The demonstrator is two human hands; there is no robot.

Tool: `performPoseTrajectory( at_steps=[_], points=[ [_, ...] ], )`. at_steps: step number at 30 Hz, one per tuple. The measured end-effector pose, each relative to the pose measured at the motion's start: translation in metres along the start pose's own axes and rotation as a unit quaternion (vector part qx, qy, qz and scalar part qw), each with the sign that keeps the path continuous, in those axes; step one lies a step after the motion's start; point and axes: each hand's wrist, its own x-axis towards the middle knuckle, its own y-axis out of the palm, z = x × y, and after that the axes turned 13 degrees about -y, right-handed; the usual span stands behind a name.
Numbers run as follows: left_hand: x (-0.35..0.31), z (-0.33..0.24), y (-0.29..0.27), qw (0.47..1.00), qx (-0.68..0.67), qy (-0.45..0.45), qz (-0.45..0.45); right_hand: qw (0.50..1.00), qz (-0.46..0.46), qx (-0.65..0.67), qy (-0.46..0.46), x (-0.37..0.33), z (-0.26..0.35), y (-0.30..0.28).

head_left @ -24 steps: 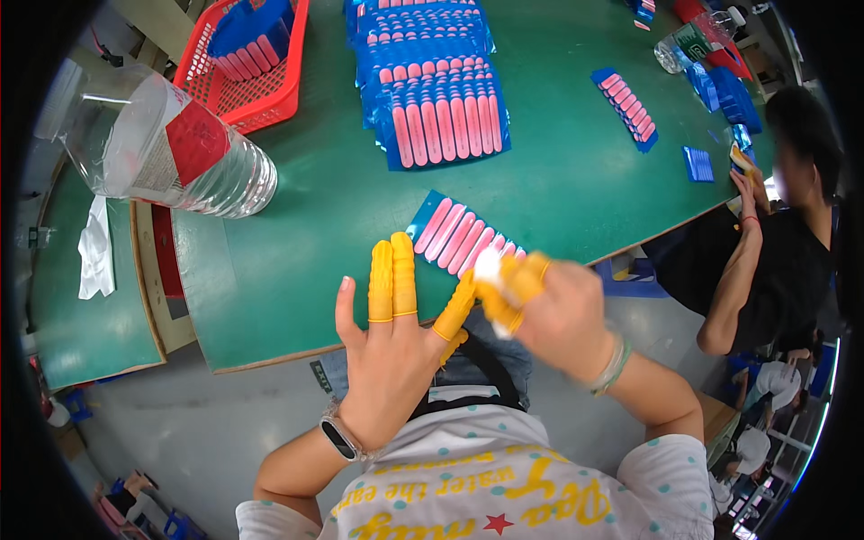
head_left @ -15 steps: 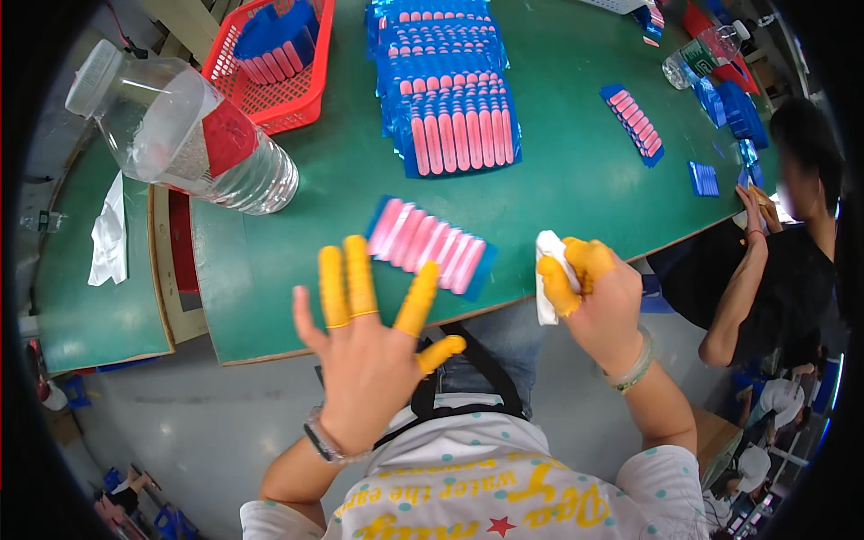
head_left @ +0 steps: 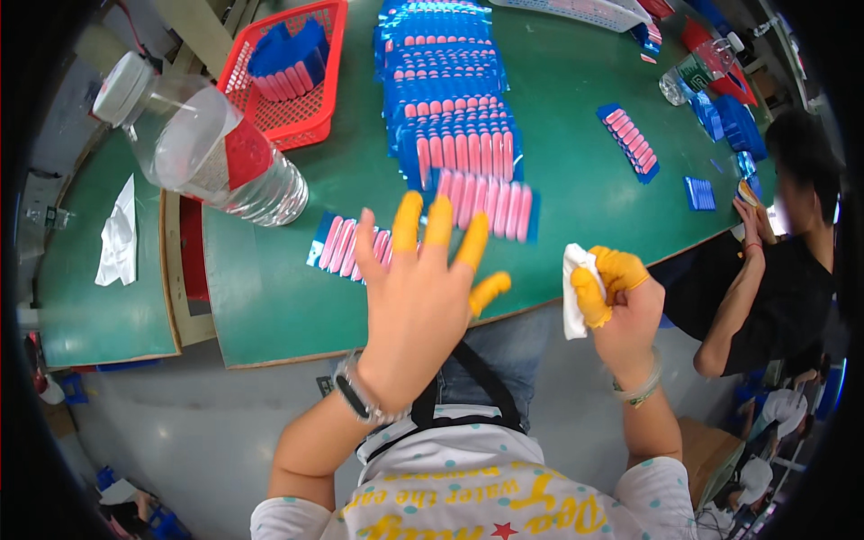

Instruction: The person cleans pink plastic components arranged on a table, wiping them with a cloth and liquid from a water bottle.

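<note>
- Here, left hand (head_left: 418, 306) spreads wide, contact unclear.
- Pink-and-blue sheet (head_left: 490, 207): by its fingertips; second sheet (head_left: 338, 245): beneath its little finger.
- Right hand (head_left: 630, 310) pinches white cloth (head_left: 572, 301).

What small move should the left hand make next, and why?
The left hand should probably ease the pink-striped blue card at the near end of the stack into line: it juts past the stack's right side, close to the spread fingers, while the right hand grips a white wad.

Bottle (head_left: 216, 148) on table (head_left: 270, 297), basket (head_left: 330, 94) behind it, strip stack (head_left: 450, 103) right of basket
</note>
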Motion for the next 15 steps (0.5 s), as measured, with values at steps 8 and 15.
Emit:
performPoseTrajectory(
  at_steps=[8, 15],
  points=[
    [-0.044, -0.005, 0.005, 0.995, -0.026, 0.053, 0.083, 0.992, 0.072, 0.098, -0.031, 0.062, -0.017, 0.035],
    [-0.050, -0.002, 0.011, 0.995, 0.018, 0.068, 0.073, 0.933, 0.194, -0.171, -0.251, 0.059, -0.004, 0.070]
  ],
)
